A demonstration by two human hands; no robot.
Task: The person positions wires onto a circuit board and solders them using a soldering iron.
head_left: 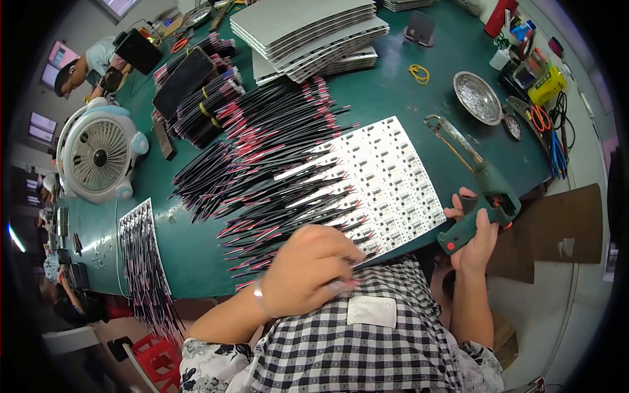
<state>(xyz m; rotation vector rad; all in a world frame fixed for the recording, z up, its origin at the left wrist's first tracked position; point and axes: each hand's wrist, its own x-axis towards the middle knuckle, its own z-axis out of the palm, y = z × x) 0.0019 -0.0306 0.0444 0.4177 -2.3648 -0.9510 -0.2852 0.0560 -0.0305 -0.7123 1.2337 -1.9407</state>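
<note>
Circuit-board panel: the white panel (400, 177), dotted with dark components, lies flat at the near edge of the green tabletop (393, 72), close to the body, presumably for easy reach and sight.
Wire leads: black and red leads (262, 177) fan leftward, many with their right ends over the panel; the long tails thus seem kept off its bare right part.
Left hand: bent over the panel's near corner (311, 265), fingers curled (their tips blurred, so whether they pinch a lead cannot be told).
Right hand: wrapped around the grip (481, 245) of a green soldering gun (490, 183), just beyond the panel's right edge.
Soldering-gun barrel: points away from the body, apart from both hands, probably for safety.
Metal bowl: the shallow bowl (478, 98) stands near the barrel's tip, apparently within the right hand's reach.
Banded bundles: leads tied with yellow bands (206, 108) lie beyond the loose ones, presumably to prevent tangling.
</note>
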